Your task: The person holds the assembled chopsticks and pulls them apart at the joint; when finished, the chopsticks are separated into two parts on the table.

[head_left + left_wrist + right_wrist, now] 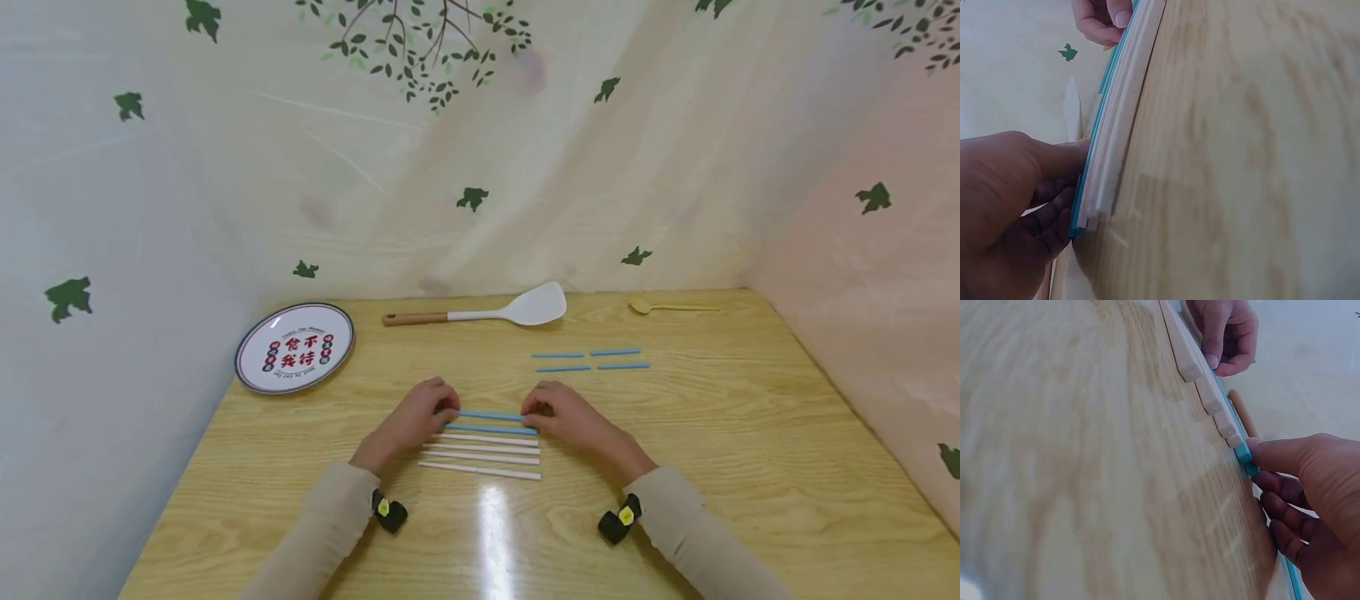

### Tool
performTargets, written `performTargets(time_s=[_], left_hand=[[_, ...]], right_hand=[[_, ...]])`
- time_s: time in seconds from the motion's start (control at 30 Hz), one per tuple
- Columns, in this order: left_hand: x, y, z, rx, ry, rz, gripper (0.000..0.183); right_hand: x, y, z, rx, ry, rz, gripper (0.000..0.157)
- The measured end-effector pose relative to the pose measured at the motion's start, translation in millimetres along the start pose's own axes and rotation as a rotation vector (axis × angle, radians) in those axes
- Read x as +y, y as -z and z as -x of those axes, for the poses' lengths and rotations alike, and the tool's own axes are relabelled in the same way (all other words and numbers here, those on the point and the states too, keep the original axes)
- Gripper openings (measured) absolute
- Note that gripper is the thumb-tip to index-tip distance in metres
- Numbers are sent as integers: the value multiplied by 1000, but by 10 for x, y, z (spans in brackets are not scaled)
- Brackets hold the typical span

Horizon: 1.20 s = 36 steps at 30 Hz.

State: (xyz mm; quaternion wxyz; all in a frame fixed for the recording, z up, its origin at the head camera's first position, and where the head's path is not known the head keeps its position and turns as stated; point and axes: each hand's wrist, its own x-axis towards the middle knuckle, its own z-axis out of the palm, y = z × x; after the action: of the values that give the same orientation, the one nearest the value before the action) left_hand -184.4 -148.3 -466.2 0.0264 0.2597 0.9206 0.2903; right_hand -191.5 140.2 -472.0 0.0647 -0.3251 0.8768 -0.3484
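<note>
In the head view, my left hand [422, 412] and right hand [573, 417] face each other over the table's middle. Between them, they pinch the two ends of a blue chopstick [491, 415], the farthest of a row. A second blue chopstick [491, 430] lies just nearer, followed by several pale pinkish-white chopsticks [487, 458], roughly parallel. The right wrist view shows my right thumb at the blue ends [1244, 453], with the other fingers curled behind. My left thumb and fingers in the left wrist view meet at the blue stick [1089, 156]; the fingers are partly hidden.
Beyond the right hand, several short blue sticks [623, 365] lie in two pairs. A white spatula [536, 305] with a wooden handle and a yellow spoon [641, 307] lie along the back. A round plate [247, 367] with red characters sits at the back left, by the curtain [225, 208].
</note>
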Motion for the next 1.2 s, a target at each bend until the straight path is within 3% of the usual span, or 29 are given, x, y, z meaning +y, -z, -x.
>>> performTargets(time_s=[0.2,0.4,0.57,0.97,1.2], left_hand=[[16,-7,-6,-3,20,-3,5],[58,50,-35,-33,31,44,4],[108,102,-97,-55,-59,36,8],[325,117,-277,-53,-160,-9,8],[383,143,-301,-60,-168,-16,8]], right_hand=[[-5,-6,-11,3,-12,18,5],[-58,19,3,49,-93,-22,5],[-95,35,-10,98,-119,-42,4],[-250,4,-159,136,56,-7,13],[-295,-4,-198,155,80,9,11]])
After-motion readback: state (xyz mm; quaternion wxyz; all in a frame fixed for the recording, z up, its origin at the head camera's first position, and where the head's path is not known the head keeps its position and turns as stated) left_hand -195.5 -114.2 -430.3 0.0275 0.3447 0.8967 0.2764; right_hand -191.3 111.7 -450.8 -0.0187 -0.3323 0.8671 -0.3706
